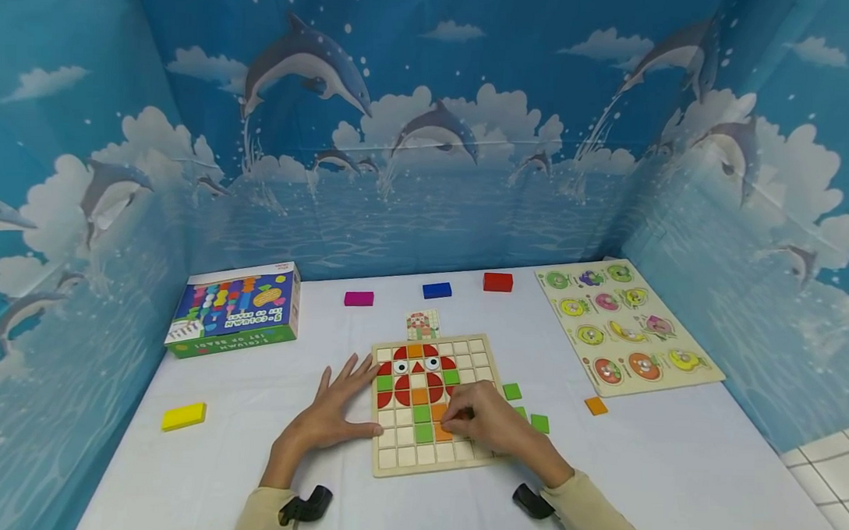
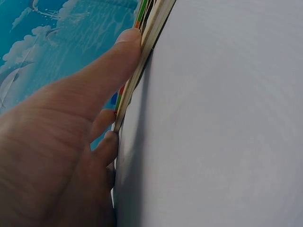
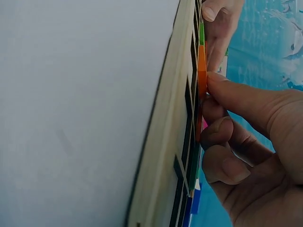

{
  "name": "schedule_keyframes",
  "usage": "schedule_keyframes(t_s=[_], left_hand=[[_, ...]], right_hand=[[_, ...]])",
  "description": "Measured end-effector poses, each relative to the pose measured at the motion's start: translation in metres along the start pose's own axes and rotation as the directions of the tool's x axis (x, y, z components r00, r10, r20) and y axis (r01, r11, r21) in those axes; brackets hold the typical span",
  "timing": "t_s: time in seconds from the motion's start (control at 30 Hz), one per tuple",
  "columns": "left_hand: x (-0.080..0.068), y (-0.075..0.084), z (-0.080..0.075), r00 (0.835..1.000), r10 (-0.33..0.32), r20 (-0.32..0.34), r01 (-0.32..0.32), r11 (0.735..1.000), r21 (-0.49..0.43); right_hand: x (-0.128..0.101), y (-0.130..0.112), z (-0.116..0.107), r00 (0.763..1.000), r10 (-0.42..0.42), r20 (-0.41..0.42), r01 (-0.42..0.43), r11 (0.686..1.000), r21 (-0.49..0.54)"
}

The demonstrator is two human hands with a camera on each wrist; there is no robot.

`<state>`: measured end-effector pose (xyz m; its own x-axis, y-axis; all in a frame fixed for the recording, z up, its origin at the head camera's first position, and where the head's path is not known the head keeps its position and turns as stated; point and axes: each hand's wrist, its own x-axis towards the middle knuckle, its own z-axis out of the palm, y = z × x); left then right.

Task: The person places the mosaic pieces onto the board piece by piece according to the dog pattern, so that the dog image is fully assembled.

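A wooden grid board point(image 1: 406, 472) lies on the table, partly filled with red, green and orange tiles and two round eye pieces. My left hand point(image 1: 331, 414) rests along its left edge, fingers spread; the thumb point(image 2: 129, 40) touches the board's side in the left wrist view. Over the lower middle of the grid, my right hand point(image 1: 485, 415) has its fingers curled, thumb and index finger pinching at an orange square tile point(image 1: 443, 432). In the right wrist view the thumb tip meets that orange tile point(image 3: 202, 71) at the board's surface. The hand hides some grid cells.
Loose green tiles point(image 1: 540, 423) lie right of the board, with an orange tile point(image 1: 596, 406) farther right. Behind it is a small pattern card point(image 1: 422, 324). A fruit puzzle board point(image 1: 647, 335) lies at the right; a bead-set box point(image 1: 233, 309) and a yellow block point(image 1: 183, 417) at the left.
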<state>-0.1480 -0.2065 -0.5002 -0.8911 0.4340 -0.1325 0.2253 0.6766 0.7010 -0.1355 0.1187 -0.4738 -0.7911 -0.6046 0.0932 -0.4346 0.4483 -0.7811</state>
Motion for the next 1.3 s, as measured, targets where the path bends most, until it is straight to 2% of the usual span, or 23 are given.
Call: schedule_keyframes(t_s=[0.37, 0.63, 0.8, 1.03, 1.17, 1.3], left_hand=[[-0.001, -0.002, 0.004, 0.997, 0.053, -0.048, -0.054, 0.998, -0.021], [0.000, 0.001, 0.001, 1.000, -0.002, -0.005, 0.002, 1.000, 0.007], [0.000, 0.001, 0.001, 1.000, -0.003, -0.008, 0.003, 1.000, 0.010], [0.000, 0.000, 0.002, 1.000, 0.009, -0.019, -0.009, 1.000, 0.004], [0.001, -0.001, 0.002, 1.000, -0.003, -0.004, 0.003, 1.000, 0.012], [0.002, -0.001, 0.003, 1.000, -0.014, -0.002, 0.014, 1.000, 0.010]], right_hand=[[0.002, -0.003, -0.006, 0.997, 0.022, 0.077, -0.019, 0.999, -0.035], [0.002, -0.001, -0.005, 0.997, 0.006, 0.074, -0.001, 0.997, -0.072], [0.000, 0.000, -0.011, 0.998, -0.020, 0.058, 0.025, 0.995, -0.093], [-0.016, 0.019, -0.043, 0.998, -0.043, -0.051, 0.039, 0.996, -0.084], [-0.039, 0.039, -0.066, 0.991, -0.027, -0.131, 0.012, 0.993, -0.119], [-0.066, 0.057, -0.086, 0.972, 0.004, -0.234, -0.049, 0.981, -0.188]])
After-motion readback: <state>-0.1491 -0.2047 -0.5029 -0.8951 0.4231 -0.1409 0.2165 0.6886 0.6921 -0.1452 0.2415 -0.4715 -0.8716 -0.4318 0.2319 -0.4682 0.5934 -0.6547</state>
